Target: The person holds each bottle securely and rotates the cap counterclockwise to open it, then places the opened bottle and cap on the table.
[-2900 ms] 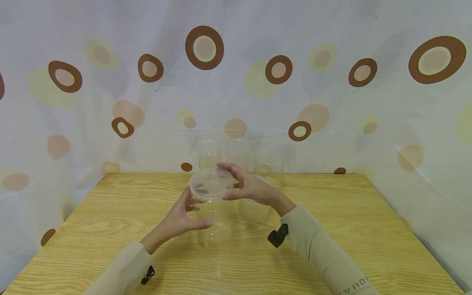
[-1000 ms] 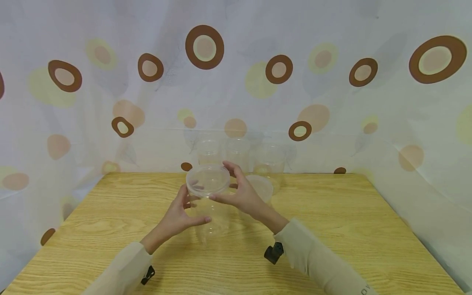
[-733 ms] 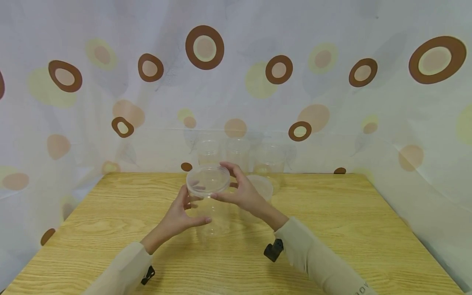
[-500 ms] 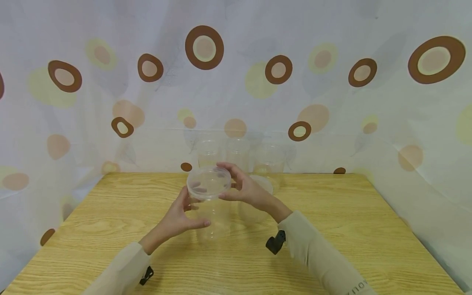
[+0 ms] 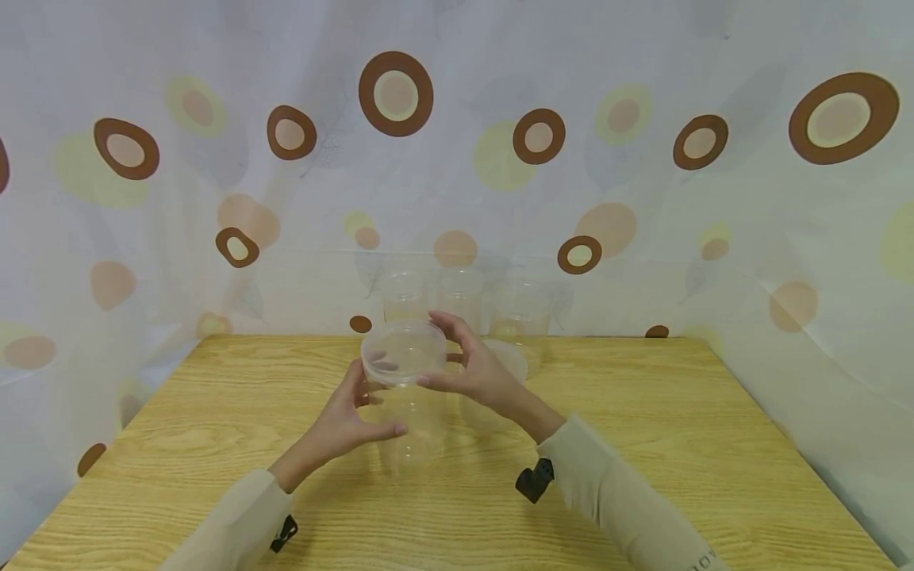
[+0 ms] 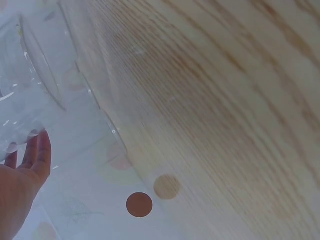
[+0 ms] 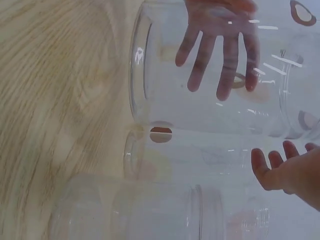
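In the head view, a clear plastic jar stands upright at mid-table, a round translucent lid on its top. My left hand grips the jar's body from the left, thumb in front and fingers round the far side. From the right, my right hand holds the lid's rim between thumb and fingers. Through the jar wall, the right wrist view shows the left hand's spread fingers. Whether the jar's base touches the table is hard to tell.
Behind the right forearm stands another lidded clear jar. Further back, by the patterned cloth, are a clear jar, a second jar and a wider jar. Everything is on a wood-grain table.
My right hand has shifted back and forth along the lid's rim in small turns. The jar has moved slightly left since the first frame. My left hand keeps its hold.
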Motion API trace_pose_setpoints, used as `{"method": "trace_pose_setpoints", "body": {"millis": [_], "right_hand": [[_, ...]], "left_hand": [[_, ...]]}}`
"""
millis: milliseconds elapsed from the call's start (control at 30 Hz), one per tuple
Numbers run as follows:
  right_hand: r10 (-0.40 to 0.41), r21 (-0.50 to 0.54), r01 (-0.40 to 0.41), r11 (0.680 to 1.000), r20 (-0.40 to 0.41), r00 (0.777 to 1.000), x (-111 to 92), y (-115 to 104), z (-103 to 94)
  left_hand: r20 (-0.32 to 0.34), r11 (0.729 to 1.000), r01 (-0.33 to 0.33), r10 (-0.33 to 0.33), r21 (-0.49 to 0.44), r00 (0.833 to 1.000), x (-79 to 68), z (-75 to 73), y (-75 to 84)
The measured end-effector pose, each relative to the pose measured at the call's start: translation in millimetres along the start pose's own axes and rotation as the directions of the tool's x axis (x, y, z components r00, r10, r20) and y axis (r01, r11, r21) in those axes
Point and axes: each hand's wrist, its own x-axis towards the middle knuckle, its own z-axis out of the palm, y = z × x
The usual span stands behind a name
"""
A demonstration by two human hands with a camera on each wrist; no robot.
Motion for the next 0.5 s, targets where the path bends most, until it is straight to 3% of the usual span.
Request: {"method": "trace_pose_setpoints", "body": {"millis": [233, 500], "right_hand": [[0.035, -0.051, -0.040, 0.998, -0.112, 0.993, -3, -3, 16.2], [0.017, -0.036, -0.020, 0.999, -0.073, 0.997, -1, 0, 13.0]], "left_hand": [[-0.009, 1.000, 0.017, -0.017, 0.007, 1.000, -0.3, 0.4, -0.7], [0.003, 1.000, 0.019, -0.019, -0.021, 1.000, -1.4, 1.5, 8.2]]}}
